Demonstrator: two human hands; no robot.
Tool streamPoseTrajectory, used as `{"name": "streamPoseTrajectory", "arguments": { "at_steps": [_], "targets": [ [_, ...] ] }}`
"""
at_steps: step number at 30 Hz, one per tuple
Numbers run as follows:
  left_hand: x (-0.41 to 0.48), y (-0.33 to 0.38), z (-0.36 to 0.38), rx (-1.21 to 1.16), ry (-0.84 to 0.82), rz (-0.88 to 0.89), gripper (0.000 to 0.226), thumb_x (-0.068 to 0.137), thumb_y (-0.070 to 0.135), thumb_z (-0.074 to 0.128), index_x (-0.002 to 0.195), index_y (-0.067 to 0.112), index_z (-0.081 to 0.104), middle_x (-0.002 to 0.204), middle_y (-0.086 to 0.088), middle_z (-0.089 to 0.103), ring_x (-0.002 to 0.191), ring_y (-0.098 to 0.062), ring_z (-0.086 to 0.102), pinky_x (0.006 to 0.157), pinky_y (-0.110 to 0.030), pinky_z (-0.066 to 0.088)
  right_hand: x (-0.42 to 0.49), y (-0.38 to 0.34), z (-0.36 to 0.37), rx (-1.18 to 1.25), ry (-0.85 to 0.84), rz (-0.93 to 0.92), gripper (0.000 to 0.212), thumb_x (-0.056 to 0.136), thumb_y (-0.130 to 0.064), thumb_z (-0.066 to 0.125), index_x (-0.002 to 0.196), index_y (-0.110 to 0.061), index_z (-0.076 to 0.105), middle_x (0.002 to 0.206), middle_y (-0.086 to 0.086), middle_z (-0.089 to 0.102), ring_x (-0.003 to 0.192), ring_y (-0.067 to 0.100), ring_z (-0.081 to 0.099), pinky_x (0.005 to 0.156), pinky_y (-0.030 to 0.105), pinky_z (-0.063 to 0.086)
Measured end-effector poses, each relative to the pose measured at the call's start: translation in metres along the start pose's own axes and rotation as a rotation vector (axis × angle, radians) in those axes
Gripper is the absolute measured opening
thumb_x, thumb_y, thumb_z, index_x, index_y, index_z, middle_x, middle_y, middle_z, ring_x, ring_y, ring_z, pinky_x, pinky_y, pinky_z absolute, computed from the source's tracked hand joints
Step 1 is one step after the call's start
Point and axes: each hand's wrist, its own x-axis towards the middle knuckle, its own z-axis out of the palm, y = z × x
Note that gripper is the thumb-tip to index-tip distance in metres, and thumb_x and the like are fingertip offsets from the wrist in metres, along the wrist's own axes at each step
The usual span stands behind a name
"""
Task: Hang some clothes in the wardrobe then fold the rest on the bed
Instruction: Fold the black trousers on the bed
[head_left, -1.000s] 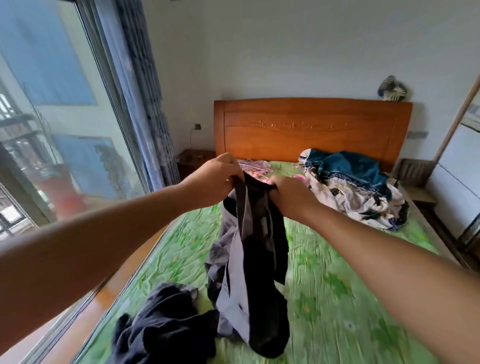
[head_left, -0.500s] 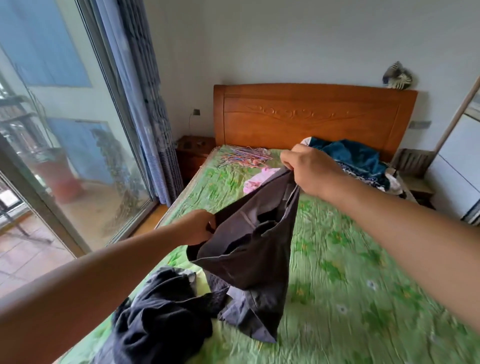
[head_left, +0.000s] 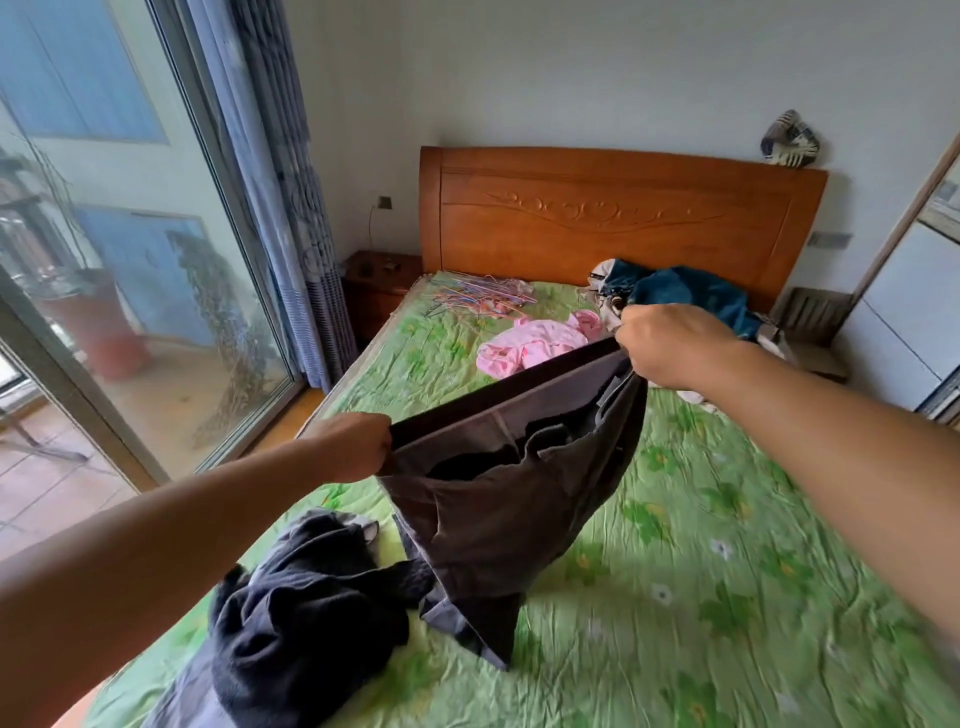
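Observation:
A dark grey pair of trousers (head_left: 514, 499) hangs above the bed (head_left: 701, 597), its waistband stretched taut between my hands. My left hand (head_left: 353, 447) grips the waistband's near end. At the far end my right hand (head_left: 670, 343) grips it, raised higher. The legs droop down and the hem touches the green sheet. A crumpled black garment (head_left: 301, 618) lies on the sheet below my left arm. Farther up the bed lie a pink garment (head_left: 535, 343), a heap of teal and patterned clothes (head_left: 685, 291) and several thin hangers (head_left: 478, 296).
A wooden headboard (head_left: 613, 218) stands at the far end. A glass sliding door (head_left: 119, 260) and blue curtain (head_left: 270, 171) run along the left. A bedside table (head_left: 379, 280) sits in the corner. White wardrobe panels (head_left: 909, 312) show at the right edge.
My hands have drawn apart, the left down toward me, the right up and away. The bunched trousers have spread out and the waistband is now taut.

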Motion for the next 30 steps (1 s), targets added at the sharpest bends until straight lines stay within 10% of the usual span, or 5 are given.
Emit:
{"name": "streamPoseTrajectory", "arguments": {
  "at_steps": [6,10,18,30],
  "targets": [
    [-0.007,-0.015,-0.003,0.164,-0.028,0.154,0.079,0.076,0.093,0.032,0.091,0.026,0.070,0.098,0.016,0.047,0.084,-0.012,0.058,0.067,-0.029,0.044,-0.004,0.013,0.016,0.137,-0.115,-0.033,0.074,0.082,-0.080,0.056,0.118,-0.015,0.056,0.117,-0.003,0.040,0.112,0.026,0.056,0.079,0.036,0.043],
    [-0.003,-0.027,-0.005,0.156,0.107,0.134,0.047,0.086,0.067,0.058,0.088,0.021,0.067,0.097,0.011,0.051,0.086,-0.015,0.060,0.074,-0.036,0.053,-0.002,0.019,0.032,0.032,0.008,-0.097,0.036,0.102,-0.041,0.051,0.115,-0.012,0.066,0.095,-0.007,0.036,0.105,0.026,0.060,0.083,0.045,0.054],
    [-0.009,-0.030,-0.054,-0.682,0.423,-0.107,0.012,0.093,0.014,0.067,0.086,0.005,0.072,0.081,-0.018,0.071,0.077,-0.032,0.072,0.077,-0.042,0.061,-0.015,0.042,0.024,0.573,0.163,0.245,0.034,0.094,-0.048,0.065,0.076,-0.019,0.065,0.077,0.008,0.065,0.079,0.028,0.063,0.064,0.035,0.046],
    [-0.048,-0.020,-0.268,-1.071,0.684,0.176,0.013,0.101,0.007,0.053,0.100,0.005,0.066,0.079,-0.003,0.063,0.073,-0.014,0.063,0.068,-0.027,0.061,-0.016,0.102,-0.104,1.588,0.659,0.398,0.022,0.067,-0.024,0.073,0.053,-0.016,0.058,0.065,0.012,0.046,0.065,0.023,0.045,0.060,0.033,0.029]
  ]
}}
